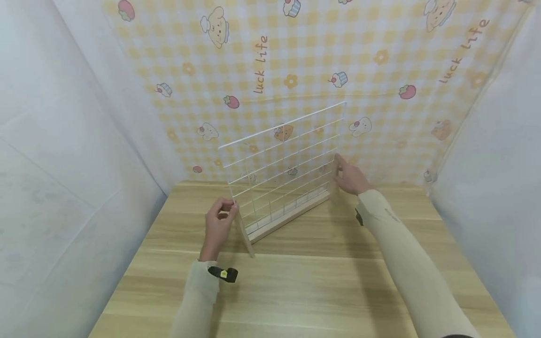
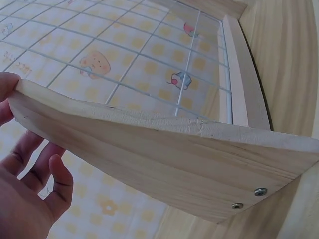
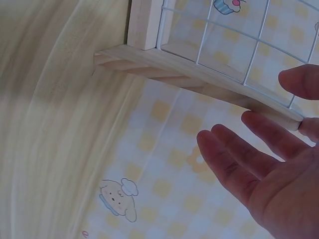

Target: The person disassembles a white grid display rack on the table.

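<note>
A rack stands angled on the table, a white wire grid (image 1: 283, 125) rising from a pale wooden frame with a front bar (image 1: 291, 217) and two side boards. My left hand (image 1: 217, 230) pinches the upper end of the left side board (image 2: 134, 142) between thumb and forefinger, its other fingers loosely bent below. Two metal screws (image 2: 260, 191) show low on that board's outer face. Across the rack, my right hand (image 1: 351, 178) holds the upper end of the right side board (image 3: 194, 82) between thumb and forefinger, with the remaining fingers spread beside it.
The wood-grain table (image 1: 287, 286) runs back to a yellow checked cloth (image 1: 313, 61) with cartoon prints, hanging behind the rack. White sheets hang at the left (image 1: 63, 117) and right (image 1: 490, 164). A dark strap device (image 1: 224, 273) sits at the left wrist.
</note>
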Available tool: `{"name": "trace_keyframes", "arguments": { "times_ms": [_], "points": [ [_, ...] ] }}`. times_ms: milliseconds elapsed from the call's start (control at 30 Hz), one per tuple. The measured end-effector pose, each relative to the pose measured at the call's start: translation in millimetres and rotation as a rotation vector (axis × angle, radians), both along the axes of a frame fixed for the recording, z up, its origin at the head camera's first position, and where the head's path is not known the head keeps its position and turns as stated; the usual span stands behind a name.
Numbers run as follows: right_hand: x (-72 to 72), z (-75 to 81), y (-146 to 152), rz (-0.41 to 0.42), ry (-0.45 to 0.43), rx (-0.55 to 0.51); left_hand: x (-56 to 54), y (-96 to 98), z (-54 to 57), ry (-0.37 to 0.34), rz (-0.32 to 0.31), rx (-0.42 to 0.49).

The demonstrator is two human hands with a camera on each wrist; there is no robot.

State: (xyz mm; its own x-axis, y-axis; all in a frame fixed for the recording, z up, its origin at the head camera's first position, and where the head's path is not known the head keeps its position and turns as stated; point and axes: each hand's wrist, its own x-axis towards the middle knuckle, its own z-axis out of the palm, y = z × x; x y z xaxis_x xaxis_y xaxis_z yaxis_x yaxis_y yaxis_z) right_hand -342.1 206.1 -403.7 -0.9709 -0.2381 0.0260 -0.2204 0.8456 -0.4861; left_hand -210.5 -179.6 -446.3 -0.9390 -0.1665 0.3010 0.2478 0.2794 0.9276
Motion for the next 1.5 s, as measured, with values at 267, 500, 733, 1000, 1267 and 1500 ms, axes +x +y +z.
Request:
{"name": "trace_keyframes", "arguments": {
  "times_ms": [267,500,733,1000,1267,1500],
  "points": [
    [-3.4,4.2,-5.5,-0.007,-0.037,0.015,15.9,5.0,-14.2,0.084,-0.011,-0.025],
    [-6.1,6.7,-9.9,-0.010,-0.063,0.031,33.3,16.9,-14.8,0.131,0.007,-0.025],
    [-9.7,6.4,-13.7,0.000,-0.049,0.047,46.2,27.8,-19.6,0.164,0.039,-0.025],
    [-14.5,2.4,-17.2,-0.007,-0.085,0.055,58.8,43.0,-26.7,0.244,0.043,-0.001],
    [-13.2,-1.1,-25.4,0.028,-0.082,0.021,67.2,52.5,-31.0,0.275,0.084,-0.014],
    [-1.6,0.2,-45.5,0.031,-0.056,-0.246,67.6,51.2,-34.9,0.360,0.138,-0.056]
  ]
}}
